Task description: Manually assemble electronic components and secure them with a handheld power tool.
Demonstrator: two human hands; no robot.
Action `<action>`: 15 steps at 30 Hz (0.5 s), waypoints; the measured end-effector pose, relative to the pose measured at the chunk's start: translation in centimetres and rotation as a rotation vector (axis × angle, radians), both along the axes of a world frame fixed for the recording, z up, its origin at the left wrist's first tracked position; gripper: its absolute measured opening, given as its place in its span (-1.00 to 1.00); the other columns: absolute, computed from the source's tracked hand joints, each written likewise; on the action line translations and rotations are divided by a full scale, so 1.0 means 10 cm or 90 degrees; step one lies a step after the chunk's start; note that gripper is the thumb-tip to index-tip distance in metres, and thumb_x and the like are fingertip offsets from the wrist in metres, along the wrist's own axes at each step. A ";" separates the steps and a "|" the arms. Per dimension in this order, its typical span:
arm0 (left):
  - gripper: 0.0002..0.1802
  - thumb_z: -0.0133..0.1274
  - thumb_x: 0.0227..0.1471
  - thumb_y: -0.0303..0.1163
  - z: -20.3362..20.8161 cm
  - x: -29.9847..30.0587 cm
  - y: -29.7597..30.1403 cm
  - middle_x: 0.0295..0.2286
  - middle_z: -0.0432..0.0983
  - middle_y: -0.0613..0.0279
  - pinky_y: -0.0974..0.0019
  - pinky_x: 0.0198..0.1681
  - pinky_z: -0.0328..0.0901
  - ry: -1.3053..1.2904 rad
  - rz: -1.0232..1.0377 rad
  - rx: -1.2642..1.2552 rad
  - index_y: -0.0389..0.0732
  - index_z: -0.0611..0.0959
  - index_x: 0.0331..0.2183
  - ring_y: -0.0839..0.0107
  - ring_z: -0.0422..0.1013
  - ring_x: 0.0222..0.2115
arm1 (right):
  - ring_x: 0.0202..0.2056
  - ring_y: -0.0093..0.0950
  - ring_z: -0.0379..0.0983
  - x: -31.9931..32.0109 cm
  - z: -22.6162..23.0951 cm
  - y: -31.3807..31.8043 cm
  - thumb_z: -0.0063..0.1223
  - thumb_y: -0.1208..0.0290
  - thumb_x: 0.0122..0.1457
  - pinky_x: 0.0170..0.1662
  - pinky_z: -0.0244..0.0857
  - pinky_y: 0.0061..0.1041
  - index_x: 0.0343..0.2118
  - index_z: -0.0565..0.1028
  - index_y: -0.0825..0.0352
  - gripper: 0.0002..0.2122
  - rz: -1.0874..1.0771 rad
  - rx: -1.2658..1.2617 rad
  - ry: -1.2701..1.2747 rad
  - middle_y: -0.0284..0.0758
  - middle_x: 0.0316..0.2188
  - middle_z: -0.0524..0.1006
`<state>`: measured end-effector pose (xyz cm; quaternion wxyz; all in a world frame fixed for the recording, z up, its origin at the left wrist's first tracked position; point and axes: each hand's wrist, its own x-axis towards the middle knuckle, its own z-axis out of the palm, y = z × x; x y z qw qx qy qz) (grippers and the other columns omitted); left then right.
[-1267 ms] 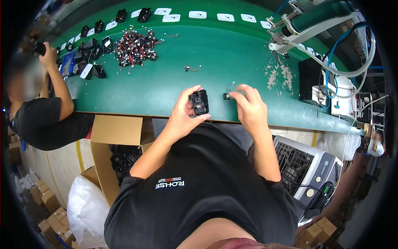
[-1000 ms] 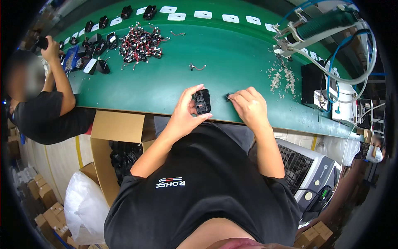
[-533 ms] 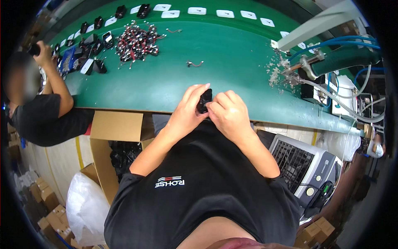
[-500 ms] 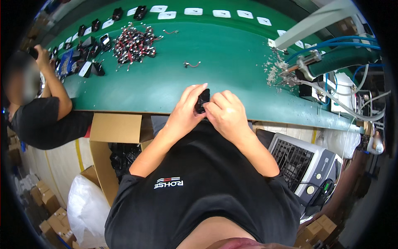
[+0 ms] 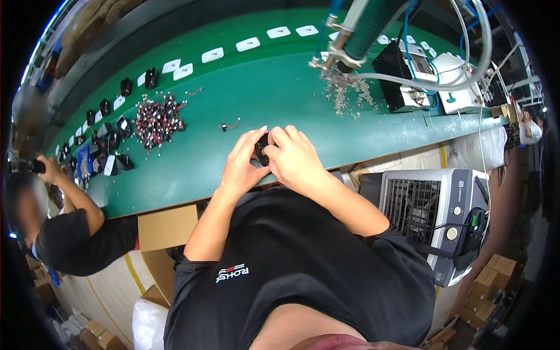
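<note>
Over the near edge of the green table, my left hand (image 5: 241,162) holds a small black plastic housing (image 5: 263,146), its fingers curled along the left side. My right hand (image 5: 294,158) closes on it from the right, with the fingertips pressed into its face. My fingers cover much of the part, so I cannot tell what else they pinch. Just beyond my hands, a single short cable with red and black wires (image 5: 231,124) lies on the table. Farther left is a heap of such cables (image 5: 157,121).
Small screws (image 5: 353,96) lie scattered at right, under a mounted pneumatic driver (image 5: 344,58) with hoses. Black housings and a blue bin (image 5: 85,161) stand at left, near a seated co-worker (image 5: 64,233). White cards (image 5: 213,55) line the far belt. An air cooler (image 5: 431,216) stands below right.
The whole view has swung to the right, so the table and its things appear shifted left and tilted. Both hands remain on the black housing, with the right fingers slightly more over it.
</note>
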<state>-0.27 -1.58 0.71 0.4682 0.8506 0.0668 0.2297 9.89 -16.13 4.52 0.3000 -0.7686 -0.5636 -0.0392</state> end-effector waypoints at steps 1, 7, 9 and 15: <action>-0.11 0.49 -0.31 -0.53 -0.01 0.06 0.02 -0.02 0.53 0.11 0.23 -0.22 0.49 -0.001 0.002 0.029 -0.16 0.54 0.14 0.19 0.51 -0.12 | -0.15 -0.24 0.37 0.04 0.01 -0.01 0.19 0.57 -0.05 -0.11 0.33 -0.25 -0.32 0.61 0.36 -0.82 -0.012 -0.023 0.001 -0.26 -0.24 0.44; -0.12 0.58 -0.40 -0.31 -0.17 0.22 0.13 -0.06 0.58 0.15 0.03 0.07 0.35 -0.036 -0.019 0.117 -0.17 0.57 0.04 0.09 0.47 -0.05 | -0.05 -0.17 0.33 0.05 0.03 -0.11 0.10 0.58 0.01 0.00 0.30 -0.25 -0.19 0.62 0.40 -0.74 -0.005 -0.116 0.016 -0.22 -0.11 0.45; -0.09 0.59 -0.41 -0.28 -0.22 0.24 0.14 -0.05 0.57 0.15 0.03 0.10 0.32 -0.035 -0.020 0.126 -0.17 0.56 0.06 0.09 0.46 -0.02 | -0.03 -0.16 0.35 0.11 0.09 -0.11 0.12 0.58 -0.01 0.04 0.29 -0.23 -0.13 0.61 0.38 -0.68 0.006 -0.103 0.003 -0.21 -0.07 0.47; 0.01 0.61 -0.41 -0.15 -0.16 0.20 0.11 0.00 0.51 0.12 -0.03 0.20 0.17 -0.004 0.025 0.153 -0.16 0.50 0.11 0.10 0.40 0.06 | 0.16 0.03 0.29 0.88 1.09 0.15 0.24 0.55 0.03 0.28 0.11 -0.10 0.24 0.30 0.50 -0.35 -0.173 0.470 -0.274 -0.02 0.09 0.43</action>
